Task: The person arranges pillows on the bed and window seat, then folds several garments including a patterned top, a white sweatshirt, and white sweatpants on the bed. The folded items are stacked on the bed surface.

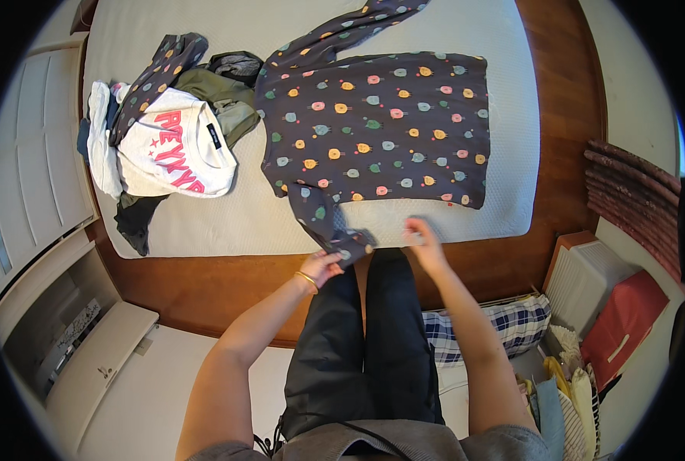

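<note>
A dark grey long-sleeved top [371,127] printed with small colourful birds lies spread on the white quilted mattress [510,132], its hem to the right. My left hand [320,268], with a gold bangle at the wrist, pinches the cuff end of the near sleeve [313,213] just past the mattress edge. The far sleeve [337,34] stretches away toward the top of the view. Just right of that cuff, my right hand [426,242] hovers near the mattress edge with bent fingers and nothing visible in it; motion blurs it slightly.
Left of the top lie a white sweatshirt [175,150] with red lettering, an olive garment [221,104] and another bird-print piece [158,80]. A wooden bed frame [204,288] borders the mattress. At lower right are a plaid bundle [486,328], a red bag [622,322] and several clothes.
</note>
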`<action>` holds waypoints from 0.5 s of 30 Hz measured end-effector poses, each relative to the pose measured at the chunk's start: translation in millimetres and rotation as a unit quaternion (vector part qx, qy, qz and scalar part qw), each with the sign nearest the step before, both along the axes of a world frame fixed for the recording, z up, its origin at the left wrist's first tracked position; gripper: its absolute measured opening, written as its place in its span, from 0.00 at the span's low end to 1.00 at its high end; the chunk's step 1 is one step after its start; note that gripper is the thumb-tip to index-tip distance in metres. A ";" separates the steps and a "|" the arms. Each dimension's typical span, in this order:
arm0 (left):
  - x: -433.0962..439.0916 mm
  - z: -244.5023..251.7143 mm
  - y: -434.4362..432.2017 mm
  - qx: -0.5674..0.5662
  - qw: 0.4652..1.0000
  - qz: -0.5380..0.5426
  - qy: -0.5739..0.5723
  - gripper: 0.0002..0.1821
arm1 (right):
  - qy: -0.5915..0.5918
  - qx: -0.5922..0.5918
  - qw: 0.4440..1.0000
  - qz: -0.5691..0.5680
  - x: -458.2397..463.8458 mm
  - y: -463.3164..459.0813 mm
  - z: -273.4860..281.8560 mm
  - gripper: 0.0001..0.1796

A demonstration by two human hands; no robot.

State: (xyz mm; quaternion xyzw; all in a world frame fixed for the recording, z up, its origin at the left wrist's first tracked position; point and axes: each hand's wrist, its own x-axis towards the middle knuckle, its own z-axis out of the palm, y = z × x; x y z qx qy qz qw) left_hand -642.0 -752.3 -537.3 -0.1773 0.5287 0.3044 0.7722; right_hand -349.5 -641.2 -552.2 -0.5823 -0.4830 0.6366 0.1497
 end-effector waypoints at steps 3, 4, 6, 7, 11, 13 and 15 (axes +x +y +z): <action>23.7 43.8 3.5 -0.006 0.998 0.002 -0.069 0.13 | 0.191 -0.269 0.942 0.054 -54.7 -24.2 38.2 0.36; 26.2 55.6 5.6 0.002 0.997 -0.019 -0.075 0.13 | 0.196 -0.326 0.921 0.082 -60.4 -26.1 43.9 0.35; 11.7 63.5 1.2 0.044 0.990 -0.136 0.001 0.12 | 0.173 -0.402 0.889 0.132 -63.0 -31.9 49.2 0.30; 1.4 64.9 -2.7 0.065 0.978 -0.193 0.039 0.12 | 0.187 -0.440 0.868 0.133 -58.9 -34.5 51.8 0.28; -41.2 67.0 24.1 0.389 0.629 -0.339 0.582 0.24 | 0.159 -0.506 0.839 0.121 -34.1 -33.7 78.0 0.22; -59.7 56.4 50.5 0.441 0.487 -0.456 0.601 0.33 | 0.148 -0.541 0.813 0.156 -19.4 -41.3 78.8 0.20; -67.6 48.4 70.9 0.454 0.367 -0.581 0.567 0.35 | 0.187 -0.561 0.794 0.139 -11.8 -45.1 87.2 0.18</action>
